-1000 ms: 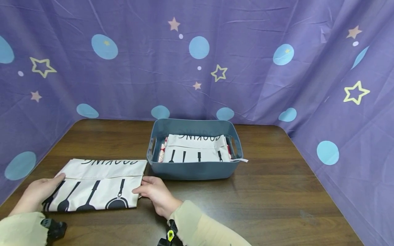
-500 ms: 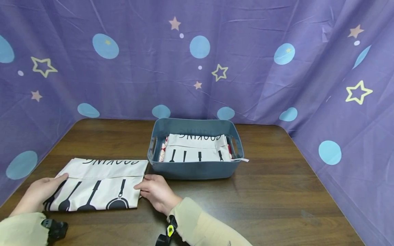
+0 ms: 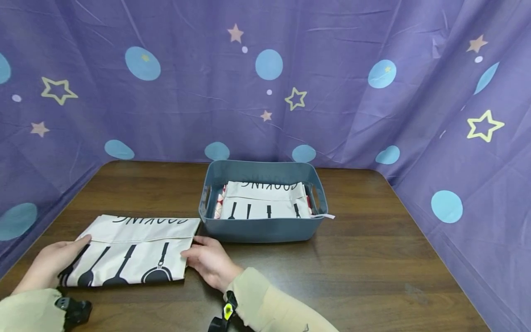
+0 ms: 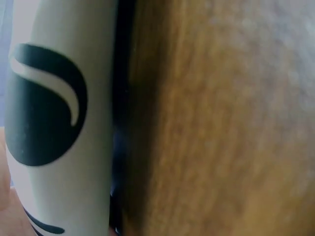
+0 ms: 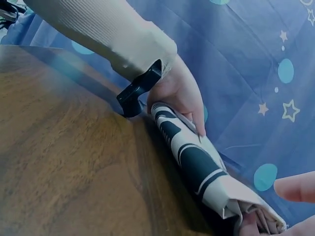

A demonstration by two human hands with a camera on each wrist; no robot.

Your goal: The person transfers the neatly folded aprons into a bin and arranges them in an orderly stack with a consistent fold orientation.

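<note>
A folded white apron [image 3: 137, 230] with dark kitchen-utensil prints and upside-down "COOKING" lettering lies at the left front of the table. My left hand [image 3: 60, 260] grips its left edge, thumb on top and the other fingers hidden beneath. At the opposite edge my right hand [image 3: 211, 262] holds the cloth between thumb and fingers. In the right wrist view, a fingertip [image 5: 250, 225] of that hand tucks under the open folds of the apron [image 5: 197, 162]. The left wrist view shows the apron's printed front edge [image 4: 59, 147] close up, beside the wood.
A blue-grey bin [image 3: 257, 230] stands just right of the apron, near the table's back. Inside lies another folded apron [image 3: 265, 200], with red-patterned cloth [image 3: 219, 205] at its side and a white strap [image 3: 325, 216] over the rim. A purple curtain [image 3: 186, 83] surrounds the brown table [image 3: 352, 258].
The right hand has shifted slightly along the apron's right edge, its thumb a little higher. The left hand, the apron and the bin stay almost where they were.
</note>
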